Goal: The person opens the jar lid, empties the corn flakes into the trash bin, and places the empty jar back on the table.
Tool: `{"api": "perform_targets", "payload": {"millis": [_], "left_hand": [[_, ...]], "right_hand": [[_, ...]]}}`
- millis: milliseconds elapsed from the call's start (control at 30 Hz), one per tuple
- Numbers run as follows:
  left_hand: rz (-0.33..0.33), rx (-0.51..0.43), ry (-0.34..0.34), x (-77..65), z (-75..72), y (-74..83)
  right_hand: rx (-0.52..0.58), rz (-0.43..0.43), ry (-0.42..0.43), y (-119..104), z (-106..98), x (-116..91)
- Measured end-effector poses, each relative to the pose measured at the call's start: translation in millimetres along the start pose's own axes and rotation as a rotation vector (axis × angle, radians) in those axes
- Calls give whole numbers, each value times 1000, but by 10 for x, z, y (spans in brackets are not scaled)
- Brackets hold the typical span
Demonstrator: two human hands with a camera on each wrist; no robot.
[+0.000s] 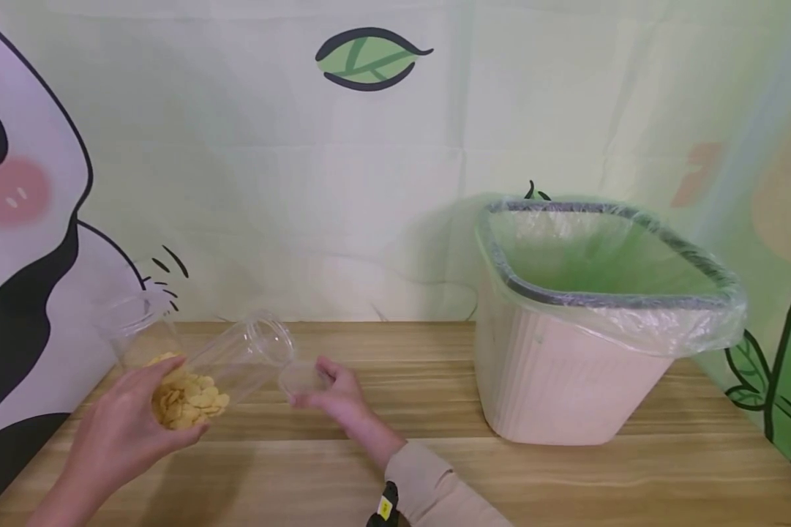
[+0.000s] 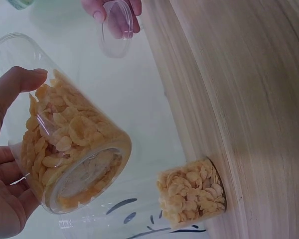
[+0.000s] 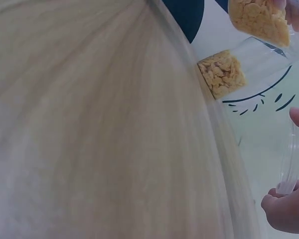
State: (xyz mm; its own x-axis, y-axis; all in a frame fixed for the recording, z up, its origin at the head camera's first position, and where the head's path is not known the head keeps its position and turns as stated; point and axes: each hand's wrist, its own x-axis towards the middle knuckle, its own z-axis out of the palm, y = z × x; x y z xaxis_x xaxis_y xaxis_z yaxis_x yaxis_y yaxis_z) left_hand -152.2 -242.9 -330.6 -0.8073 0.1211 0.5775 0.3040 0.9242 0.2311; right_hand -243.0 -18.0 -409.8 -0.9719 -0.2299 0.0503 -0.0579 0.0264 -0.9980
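Note:
My left hand [image 1: 118, 421] grips a clear jar [image 1: 237, 362] part-filled with yellow corn flakes [image 1: 187, 401]. The jar is held tilted, its mouth leaning up and to the right in the head view. Between thumb and fingers, my right hand [image 1: 345, 402] pinches a clear round lid [image 2: 114, 35] by its edges, close by the jar's mouth and apart from it in the left wrist view. Behind the left hand, a second clear jar [image 3: 261, 57] stands upright on the table, with corn flakes in its lower part; the left hand partly hides it in the head view.
A pale pink trash bin [image 1: 566, 380] with a clear plastic liner stands on the right of the wooden table [image 1: 290, 483]. A printed cloth [image 1: 250, 146] with a panda and leaves hangs behind the table's back edge.

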Motion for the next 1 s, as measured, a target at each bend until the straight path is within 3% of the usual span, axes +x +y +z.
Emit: {"api": "perform_targets", "payload": {"millis": [400,767,1000], "left_hand": [[3,-2,4,-14,6,-14],[4,8,-2,-14,6,-19],[18,1,13,-22,8,-26]], "right_hand": [[-163,11,-4,70,94,70],[-473,-12,-25,69,184,108],[-539,-21,-43,70,184,132]]}}
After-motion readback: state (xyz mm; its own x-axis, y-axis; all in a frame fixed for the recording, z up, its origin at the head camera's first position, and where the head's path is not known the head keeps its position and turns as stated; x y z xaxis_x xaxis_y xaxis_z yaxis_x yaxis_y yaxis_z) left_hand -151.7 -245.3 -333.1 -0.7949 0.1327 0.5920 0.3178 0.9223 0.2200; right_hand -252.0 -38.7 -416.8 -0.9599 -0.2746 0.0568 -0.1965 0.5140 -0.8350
